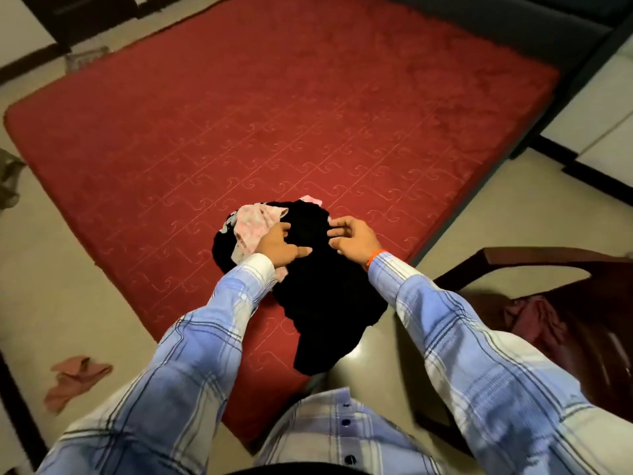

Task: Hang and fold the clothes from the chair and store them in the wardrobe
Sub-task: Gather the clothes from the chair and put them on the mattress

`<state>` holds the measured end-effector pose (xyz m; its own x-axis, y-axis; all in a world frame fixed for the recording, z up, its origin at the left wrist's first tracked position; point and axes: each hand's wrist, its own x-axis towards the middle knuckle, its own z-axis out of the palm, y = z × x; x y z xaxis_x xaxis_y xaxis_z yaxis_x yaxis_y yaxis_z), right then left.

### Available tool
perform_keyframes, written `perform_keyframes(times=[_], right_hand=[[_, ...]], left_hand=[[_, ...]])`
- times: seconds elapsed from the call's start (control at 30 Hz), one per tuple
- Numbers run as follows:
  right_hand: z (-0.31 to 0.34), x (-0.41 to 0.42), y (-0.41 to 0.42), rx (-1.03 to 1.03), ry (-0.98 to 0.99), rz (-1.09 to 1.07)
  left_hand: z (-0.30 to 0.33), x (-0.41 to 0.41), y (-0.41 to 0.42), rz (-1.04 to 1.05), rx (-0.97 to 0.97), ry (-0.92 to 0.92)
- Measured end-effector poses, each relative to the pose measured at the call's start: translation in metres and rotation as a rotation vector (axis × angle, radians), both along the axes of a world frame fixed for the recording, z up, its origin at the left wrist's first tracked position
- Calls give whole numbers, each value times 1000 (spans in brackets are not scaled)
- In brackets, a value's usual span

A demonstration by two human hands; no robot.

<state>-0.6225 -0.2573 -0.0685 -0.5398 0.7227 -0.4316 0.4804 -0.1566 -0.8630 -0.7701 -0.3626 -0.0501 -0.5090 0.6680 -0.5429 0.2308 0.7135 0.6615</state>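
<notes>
Holding the bundle, the left hand (278,246) presses spread fingers on the pink garment (255,225) and black garment (318,286); the right hand (352,242) has curled fingers at the black cloth's upper edge, but I cannot tell if it pinches. The black garment hangs long toward the person, over the red carpet (308,108), with the chair (561,303) on the right.

A heap of clothes (308,269) lies on the near edge of the rug (274,114), overhanging onto the floor (61,286). The left hand (277,246) and right hand (352,240) rest on the heap, side by side. The chair (555,303) stands right of it, 1 garment (527,318) on its seat. Another crumpled cloth (73,380) lies on the floor, left of the rug.
</notes>
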Motion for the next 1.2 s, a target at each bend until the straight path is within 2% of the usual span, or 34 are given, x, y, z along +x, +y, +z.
perform_keyframes(times=[0.27, 0.4, 0.7, 0.93, 1.2], right_hand=[[-2, 172, 1, 92, 38, -268], [-5, 272, -8, 97, 24, -423], [-37, 453, -28, 11, -139, -731], [-75, 528, -20, -112, -288, -816], [-139, 554, 32, -275, -377, -857]], left_hand=[[5, 150, 45, -187, 107, 4], [3, 246, 67, -321, 130, -70], [-32, 423, 104, -681, 8, -158], [-81, 496, 154, -847, -143, -152], [-171, 540, 225, -942, -335, -185]])
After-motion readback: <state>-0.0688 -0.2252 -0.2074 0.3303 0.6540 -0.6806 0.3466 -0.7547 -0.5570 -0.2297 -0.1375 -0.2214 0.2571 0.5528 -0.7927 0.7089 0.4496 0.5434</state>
